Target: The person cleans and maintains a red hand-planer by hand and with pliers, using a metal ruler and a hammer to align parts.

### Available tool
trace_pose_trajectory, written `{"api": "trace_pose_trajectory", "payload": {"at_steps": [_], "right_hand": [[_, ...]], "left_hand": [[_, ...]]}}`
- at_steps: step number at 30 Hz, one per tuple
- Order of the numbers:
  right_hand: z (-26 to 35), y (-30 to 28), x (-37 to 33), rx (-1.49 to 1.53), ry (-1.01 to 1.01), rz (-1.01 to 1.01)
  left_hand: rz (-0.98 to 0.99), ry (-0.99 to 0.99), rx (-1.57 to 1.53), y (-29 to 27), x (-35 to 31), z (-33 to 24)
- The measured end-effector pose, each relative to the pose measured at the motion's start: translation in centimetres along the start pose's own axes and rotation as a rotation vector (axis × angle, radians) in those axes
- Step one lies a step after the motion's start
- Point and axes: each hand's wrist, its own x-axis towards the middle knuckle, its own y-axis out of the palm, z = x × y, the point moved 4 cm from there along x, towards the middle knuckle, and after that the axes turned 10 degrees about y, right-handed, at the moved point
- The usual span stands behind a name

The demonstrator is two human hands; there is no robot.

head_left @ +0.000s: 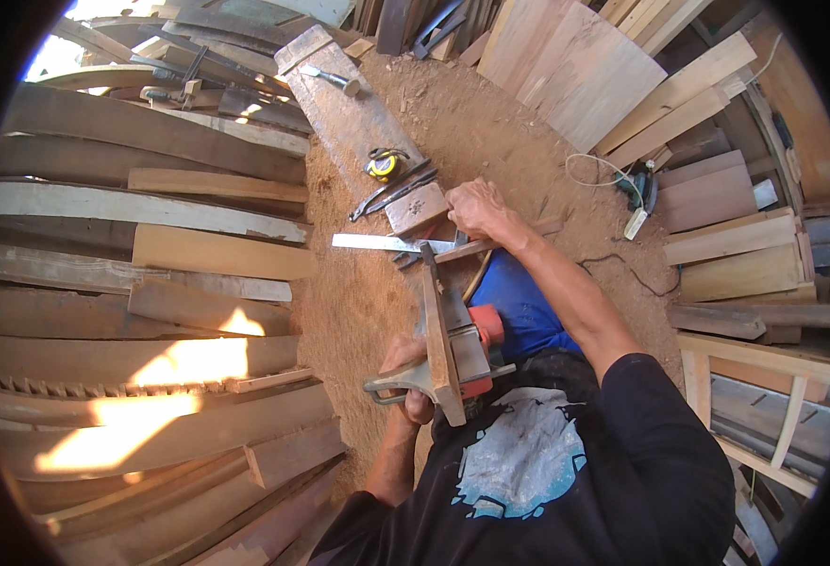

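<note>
My left hand (pixel 407 366) is closed around the side of an upturned electric planer (pixel 471 351), which has a red body and grey metal sole plates. A metal guide bracket (pixel 405 380) juts out beside that hand. Lengthwise over the planer lies a narrow wooden strip (pixel 438 344). My right hand (pixel 476 208) is farther forward with curled fingers, against the end of a wooden block (pixel 416 209); whatever is inside its grip is hidden. Just below it are a thin wooden stick (pixel 471 249) and a flat metal strip (pixel 377 242).
A long dusty board (pixel 344 108) bears a hammer-like tool (pixel 332 79), a yellow tape measure (pixel 383 166) and dark pincers (pixel 377 196). Planks (pixel 150 198) line the left side. At right lie a green power tool (pixel 637 189) with its cord and stacked timber (pixel 731 236). Sawdust covers the ground.
</note>
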Motion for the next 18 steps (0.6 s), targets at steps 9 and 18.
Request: {"api": "trace_pose_trajectory", "payload": {"at_steps": [9,18], "right_hand": [[4.4,6.1,-1.4,-0.072,-0.032,0.24],[1.9,6.8,-1.6,-0.09,-0.051,0.139]], "left_hand": [[0.021,0.019,-0.013,0.1,0.8,-0.4],[-0.001,0.049,-0.067,0.1,-0.3,-0.4]]}}
